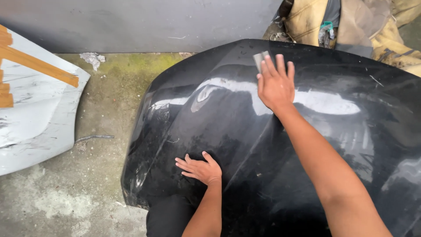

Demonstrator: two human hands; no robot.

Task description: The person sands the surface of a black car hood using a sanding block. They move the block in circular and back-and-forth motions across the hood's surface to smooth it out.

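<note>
On the concrete floor (66,193) of what looks like an outdoor work area lies a large black car body panel (342,145), glossy and wet-looking, with pale reflections running across its curved top. The person leans over it from its near side, both bare arms reaching onto the surface. The right hand (275,83) is stretched far up the panel, fingers together and laid flat, pressing a small grey rectangular pad (260,58) against the paint; only the pad's upper corner shows past the fingertips, so its material cannot be told for certain, though it resembles a piece of abrasive sheet or a sanding block. Holding it under flat fingers spreads the pressure evenly over the curve. The left hand (199,169) rests lower down near the panel's left edge, fingers spread and palm down, holding nothing; placed so, it seems to brace the body and steady the panel. To the left, well apart, lies a white body panel (30,131) with strips of tan masking tape (39,63) across it. Behind, a grey wall (131,22) stands, with crumpled tan cloth (364,22) heaped beyond the black panel's far edge.
</note>
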